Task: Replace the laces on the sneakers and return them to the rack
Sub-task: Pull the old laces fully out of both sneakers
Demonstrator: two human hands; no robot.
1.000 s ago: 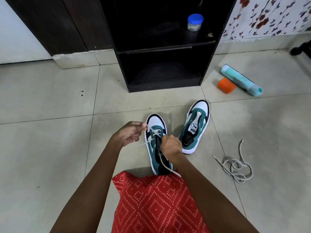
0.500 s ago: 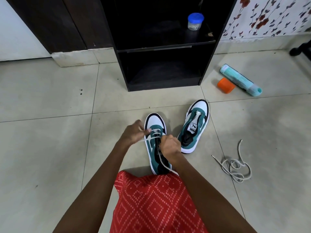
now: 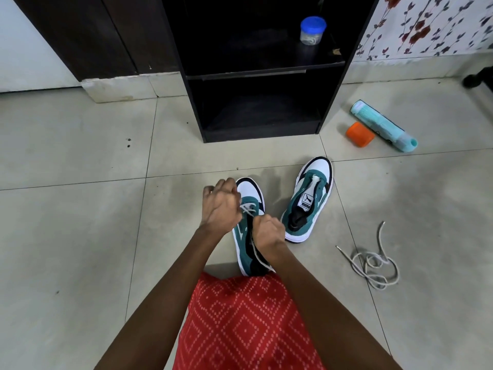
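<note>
**A:** Where are the sneakers?

**B:** Both are on the tiled floor (image 3: 80, 236) in front of the dark rack (image 3: 253, 73), toes pointing toward it. The near sneaker (image 3: 241, 252) lies between the person's forearms. The other sneaker (image 3: 306, 206) lies just to its right, angled a little, with the logo on its tongue showing. The two are close, but I can't tell whether they touch.

**A:** And the grips?

**B:** The left grip (image 3: 221, 209) hangs over the toe end of the near sneaker with its fingers curled, pinching the white lace (image 3: 249, 209). The right grip (image 3: 268, 231) is over the middle of the sneaker, clenched round another stretch of the same lace. From under that fist the lace trails back along the sneaker's opening toward the heel.

**A:** How far is it threaded?

**B:** It crosses between the two grips above the front eyelets. The hands cover the rest, so I can't tell how many eyelets it passes through.

**A:** Anything else down there?

**B:** A loose lace (image 3: 373, 265) lies in a tangle on the floor, well to the right of both sneakers. A jar (image 3: 312, 30) with a blue lid stands on the right side of the rack's upper shelf. Right of the rack, a teal bottle (image 3: 381, 124) lies on its side with an orange cap (image 3: 360, 134) just beside it. At the bottom edge, red patterned cloth (image 3: 245, 324) fills the space between the arms, and the near sneaker's heel meets its top edge.
</note>
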